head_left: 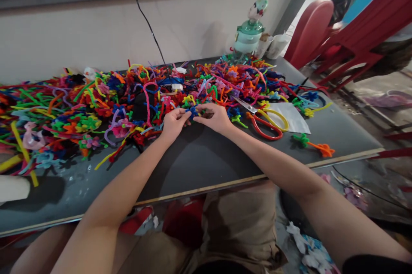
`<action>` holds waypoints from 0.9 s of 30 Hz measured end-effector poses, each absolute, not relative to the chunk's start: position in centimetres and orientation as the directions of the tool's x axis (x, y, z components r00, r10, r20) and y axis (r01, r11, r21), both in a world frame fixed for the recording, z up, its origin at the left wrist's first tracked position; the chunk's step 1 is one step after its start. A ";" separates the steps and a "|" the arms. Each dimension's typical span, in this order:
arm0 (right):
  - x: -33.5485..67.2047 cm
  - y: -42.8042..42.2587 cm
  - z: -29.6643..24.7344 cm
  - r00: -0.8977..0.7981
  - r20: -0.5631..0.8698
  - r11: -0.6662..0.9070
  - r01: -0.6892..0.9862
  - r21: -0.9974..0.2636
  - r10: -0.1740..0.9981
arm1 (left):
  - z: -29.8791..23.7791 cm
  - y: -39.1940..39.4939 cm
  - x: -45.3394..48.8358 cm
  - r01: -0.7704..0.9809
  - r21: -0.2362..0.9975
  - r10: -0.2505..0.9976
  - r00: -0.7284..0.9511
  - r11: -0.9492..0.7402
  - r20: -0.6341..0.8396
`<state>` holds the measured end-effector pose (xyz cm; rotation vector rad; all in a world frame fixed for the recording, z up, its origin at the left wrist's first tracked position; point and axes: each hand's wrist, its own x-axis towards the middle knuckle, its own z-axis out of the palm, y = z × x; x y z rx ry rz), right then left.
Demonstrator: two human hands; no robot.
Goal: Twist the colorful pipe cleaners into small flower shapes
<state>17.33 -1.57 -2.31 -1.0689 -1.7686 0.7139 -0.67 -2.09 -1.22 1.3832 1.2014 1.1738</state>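
Note:
Between my two hands, near the middle of the table, is a small dark blue pipe-cleaner flower [192,113]. My left hand [175,124] pinches its left side with thumb and forefinger. From the right, the thumb and fingers of my right hand [215,117] close on the same flower. Part of it is hidden behind my fingertips. A heap of colourful pipe cleaners [86,98] and finished-looking flowers lies just behind and to the left of my hands. Scissors [265,124] with red and yellow handles rest to the right of my right hand.
A white plastic bag [286,117] lies under the scissors' handles. Nearer the right edge sits a green and orange pipe-cleaner piece [313,144]. A green bottle with a doll-like top [249,36] and paper cups [277,46] stand at the back. Red chairs [363,34] are beyond the table.

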 end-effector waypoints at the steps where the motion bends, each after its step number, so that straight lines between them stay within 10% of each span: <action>1: 17.2 -1.7 -2.2 -0.193 0.444 0.483 0.398 -0.780 0.875 | -1.2 -2.1 -0.7 0.101 0.991 0.995 0.069 -0.084 0.077; 11: 16.6 -2.7 -2.2 -0.216 0.554 0.526 0.692 -0.494 0.804 | -1.6 -1.8 -0.8 0.133 0.980 0.987 0.086 -0.147 0.136; 27: 16.9 -2.5 -2.1 -0.227 0.592 0.550 0.705 -0.448 0.773 | -2.0 -1.6 -0.7 0.135 0.977 0.984 0.094 -0.165 0.153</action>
